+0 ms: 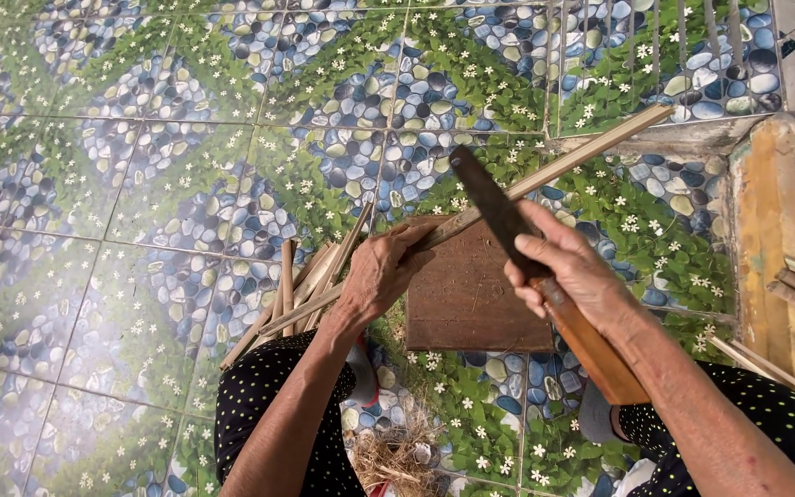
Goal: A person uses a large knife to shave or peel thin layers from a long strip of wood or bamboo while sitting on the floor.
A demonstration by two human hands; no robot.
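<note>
Head view: a long pale bamboo strip [563, 166] is held in the left hand's [381, 271] clenched grip, over a brown wooden board [466, 299]. A dark flat knife with a wooden handle [499, 207] is grasped by the right hand [572, 271]. Wide tiled floor [94, 230] lies open at the left. The strip's near end is hidden among other sticks [292, 285].

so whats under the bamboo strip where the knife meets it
A brown wooden board lies under the strip and knife, on the tiled floor. The left hand hides part of the strip; the floor beneath the board is covered.
</note>
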